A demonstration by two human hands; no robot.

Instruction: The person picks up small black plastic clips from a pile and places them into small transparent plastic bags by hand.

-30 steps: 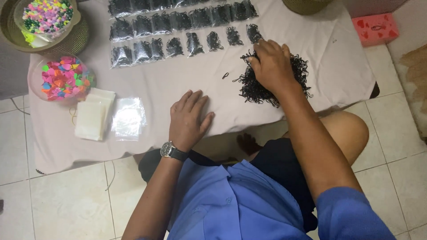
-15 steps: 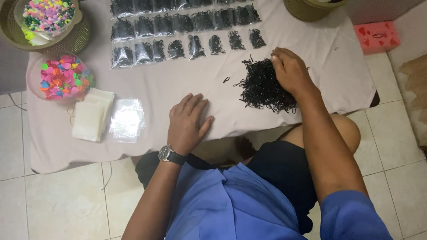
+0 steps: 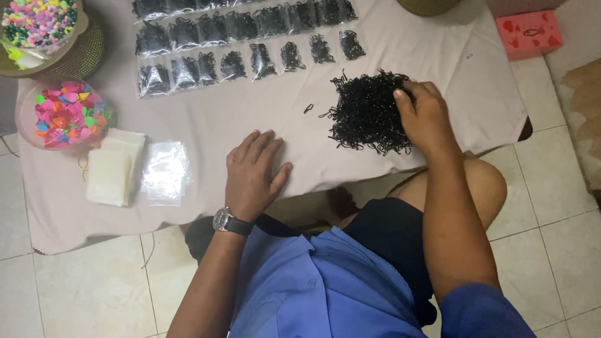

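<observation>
While the left hand (image 3: 253, 172) lies flat, palm down and fingers spread, on the beige cloth (image 3: 206, 112) covering the low table, the right hand (image 3: 426, 116) rests on the right edge of the heap of small black elastic bands (image 3: 366, 112), its fingers curled into the tangle; whether any bands are pinched between them cannot be told. The heap is a loose, wiry mound of thin loops at about 1 o'clock from the left hand, with stray loops fringing its lower margin and one single band (image 3: 308, 108) lying apart at its 9 o'clock. A metal wristwatch on a dark strap (image 3: 230, 221) circles the left wrist. At 12 o'clock from the left hand, rows of small clear packets filled with black bands (image 3: 241, 37) lie flat in an orderly grid across the far side of the cloth. At 9 o'clock from that hand sits a stack of empty glossy transparent bags (image 3: 164, 172), and just beside it, further left, a stack of cloudy white bags (image 3: 113, 168). At 10 o'clock, a round clear tub of bright multicoloured pieces (image 3: 66, 114) stands near the cloth's left edge. A pink box (image 3: 529, 34) lies on the tiled floor at the upper right.
</observation>
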